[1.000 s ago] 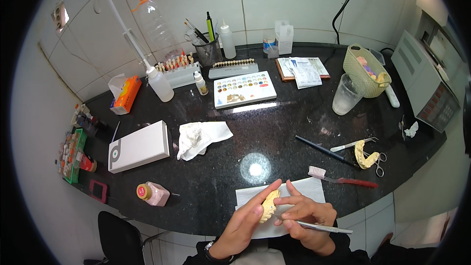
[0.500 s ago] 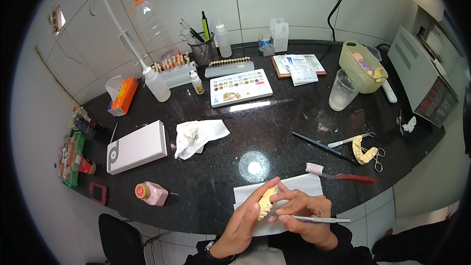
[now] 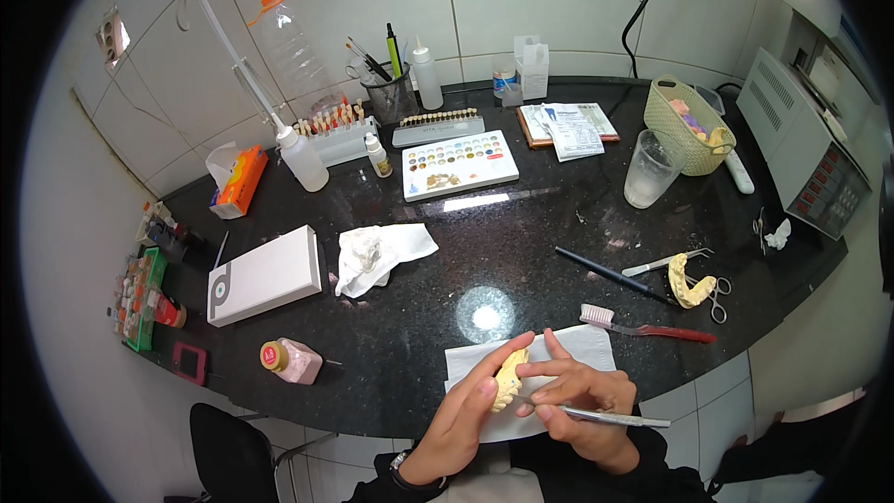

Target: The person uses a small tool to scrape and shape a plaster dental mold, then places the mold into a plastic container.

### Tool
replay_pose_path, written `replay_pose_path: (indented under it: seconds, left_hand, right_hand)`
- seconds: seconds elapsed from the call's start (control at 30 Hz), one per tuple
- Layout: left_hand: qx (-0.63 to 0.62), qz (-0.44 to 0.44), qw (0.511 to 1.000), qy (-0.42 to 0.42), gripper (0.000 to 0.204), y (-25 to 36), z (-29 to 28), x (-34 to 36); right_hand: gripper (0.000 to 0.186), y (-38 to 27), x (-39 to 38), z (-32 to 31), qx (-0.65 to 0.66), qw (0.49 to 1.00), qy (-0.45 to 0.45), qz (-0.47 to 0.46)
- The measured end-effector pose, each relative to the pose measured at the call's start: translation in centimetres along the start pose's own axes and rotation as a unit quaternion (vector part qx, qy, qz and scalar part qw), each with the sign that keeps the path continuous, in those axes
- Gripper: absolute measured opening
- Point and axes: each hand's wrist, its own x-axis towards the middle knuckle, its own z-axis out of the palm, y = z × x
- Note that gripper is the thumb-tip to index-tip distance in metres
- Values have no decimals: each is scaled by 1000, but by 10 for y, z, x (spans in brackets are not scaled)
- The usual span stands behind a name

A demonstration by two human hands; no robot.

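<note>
A yellow plaster dental cast [image 3: 508,382] is held near the front edge of the counter. My left hand [image 3: 454,427] is closed around its left side, thumb toward me. In my right hand [image 3: 593,410] is a slim metal-handled carving tool [image 3: 619,418], its handle pointing right and its tip at the cast's lower right side. The exact tip shape is too small to tell. Right-hand fingers also reach to the cast's edge. Beneath both hands lies a white paper sheet [image 3: 593,354].
Right of the sheet are a red-handled toothbrush [image 3: 661,333], a second yellow cast [image 3: 687,291], tweezers [image 3: 652,266] and a dark pen-like stick [image 3: 601,270]. A pink powder bottle [image 3: 300,362], white box [image 3: 270,278] and crumpled tissue [image 3: 361,256] stand left. Behind are a colour palette [image 3: 461,168] and plastic cup [image 3: 647,172].
A right-hand finger has lifted and straightened upward beside the cast. The tool's handle has tilted slightly, its outer end lower. The whole view has shifted a little.
</note>
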Motion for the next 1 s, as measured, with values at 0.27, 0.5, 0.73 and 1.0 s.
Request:
replay_pose_path:
  seconds: [0.27,0.5,0.73,1.0]
  left_hand:
    - [93,14,995,-18,65,2,-1,0]
    - [74,7,997,-7,65,-3,0,-2]
    - [66,25,997,-9,59,-7,0,-2]
    - [64,37,997,-1,56,-6,2,-2]
  right_hand:
    - [11,-24,14,-19,-52,990,-108,74]
    - [10,-16,16,-20,9,989,-109,98]
    - [5,-5,12,-24,27,987,-118,103]
    - [8,-15,3,-13,-40,994,-80,57]
